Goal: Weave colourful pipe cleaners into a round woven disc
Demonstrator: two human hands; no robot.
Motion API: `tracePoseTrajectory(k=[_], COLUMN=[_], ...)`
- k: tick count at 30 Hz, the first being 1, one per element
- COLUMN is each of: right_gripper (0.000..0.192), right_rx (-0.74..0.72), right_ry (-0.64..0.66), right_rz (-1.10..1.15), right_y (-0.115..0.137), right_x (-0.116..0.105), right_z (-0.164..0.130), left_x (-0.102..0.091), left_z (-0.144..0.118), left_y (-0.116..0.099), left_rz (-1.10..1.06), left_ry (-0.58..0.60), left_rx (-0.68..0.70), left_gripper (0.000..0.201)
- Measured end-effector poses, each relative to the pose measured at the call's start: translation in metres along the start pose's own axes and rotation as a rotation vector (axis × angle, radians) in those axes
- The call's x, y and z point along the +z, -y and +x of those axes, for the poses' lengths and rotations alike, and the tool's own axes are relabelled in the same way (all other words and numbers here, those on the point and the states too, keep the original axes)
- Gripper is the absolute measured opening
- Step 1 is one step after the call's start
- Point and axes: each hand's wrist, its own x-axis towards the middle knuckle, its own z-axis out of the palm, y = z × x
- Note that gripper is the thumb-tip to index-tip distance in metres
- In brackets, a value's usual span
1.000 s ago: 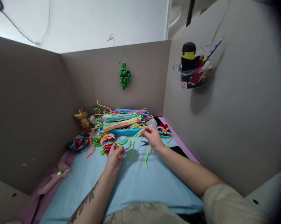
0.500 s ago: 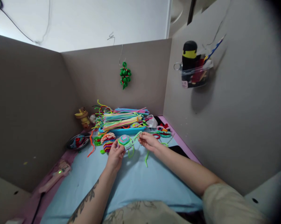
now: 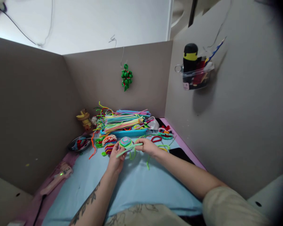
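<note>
My left hand [image 3: 116, 159] pinches a small coiled disc [image 3: 125, 142] made of pink, green and purple pipe cleaners, held just above the light blue mat [image 3: 132, 185]. My right hand [image 3: 146, 146] grips a light green pipe cleaner [image 3: 128, 149] that crosses the front of the disc and points down to the left. More green ends hang below the two hands. A striped coiled piece [image 3: 108, 144] lies just left of the disc.
A blue tray [image 3: 122, 133] heaped with coloured pipe cleaners stands behind the hands. Around it are a dark bowl [image 3: 79, 144], a yellow figure [image 3: 85, 118], a pink glue gun [image 3: 56, 180], a black phone [image 3: 181, 154]. Cardboard walls enclose three sides; a green ornament [image 3: 126, 77] hangs on the back one.
My right hand has come down and left toward the disc, swinging the green pipe cleaner from pointing up-right to lying across the disc's front. My left hand stayed nearly still.
</note>
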Motion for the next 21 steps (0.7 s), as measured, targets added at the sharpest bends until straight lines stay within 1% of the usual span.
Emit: tracePoseTrajectory(k=[3, 4, 5, 6, 7, 8, 9, 10, 11, 12, 13, 14, 16, 18, 21], right_gripper=[0.032, 0.036, 0.038, 0.038, 0.035, 0.031, 0.026, 0.022, 0.018, 0.017, 0.017, 0.018, 0.016, 0.015, 0.016], right_rx=[-0.005, -0.021, -0.064, -0.145, -0.270, -0.431, -0.608, -0.785, -0.930, -1.021, -1.066, -1.070, -1.057, -1.073, -1.169], right_ry=[-0.017, -0.056, -0.132, -0.231, -0.328, -0.394, -0.405, -0.347, -0.231, -0.101, -0.026, 0.010, -0.003, -0.038, -0.048], right_rz=[-0.018, -0.047, -0.095, -0.166, -0.258, -0.367, -0.491, -0.625, -0.763, -0.899, -1.009, -1.099, -1.213, -1.272, -1.309], right_y=[-0.005, -0.006, -0.008, -0.008, -0.008, -0.007, -0.006, -0.004, -0.002, 0.000, 0.001, 0.001, 0.000, -0.004, -0.007], right_x=[-0.002, -0.003, -0.004, -0.005, -0.005, -0.004, -0.003, 0.000, 0.004, 0.009, 0.014, 0.019, 0.028, 0.032, 0.033], right_z=[0.005, 0.006, 0.005, 0.004, 0.001, -0.003, -0.008, -0.014, -0.020, -0.025, -0.029, -0.033, -0.036, -0.035, -0.036], left_x=[-0.003, -0.005, -0.006, -0.007, -0.008, -0.008, -0.008, -0.008, -0.007, -0.006, -0.004, -0.003, 0.000, 0.003, 0.006], left_z=[0.003, 0.004, 0.005, 0.006, 0.006, 0.007, 0.006, 0.006, 0.005, 0.003, 0.001, -0.001, -0.005, -0.007, -0.008], left_y=[-0.002, -0.002, -0.002, -0.002, -0.001, 0.001, 0.002, 0.004, 0.006, 0.008, 0.011, 0.013, 0.018, 0.022, 0.021], left_rz=[-0.028, -0.036, -0.043, -0.045, -0.043, -0.037, -0.028, -0.016, -0.001, 0.018, 0.040, 0.070, 0.122, 0.156, 0.169], left_ry=[-0.044, -0.051, -0.056, -0.063, -0.071, -0.078, -0.081, -0.083, -0.080, -0.074, -0.069, -0.058, -0.052, -0.047, -0.074], left_rx=[0.014, 0.018, 0.020, 0.022, 0.027, 0.033, 0.039, 0.047, 0.050, 0.049, 0.047, 0.029, 0.018, 0.012, 0.001], left_gripper=[0.050, 0.049, 0.048, 0.047, 0.047, 0.048, 0.049, 0.050, 0.051, 0.053, 0.056, 0.059, 0.063, 0.064, 0.066])
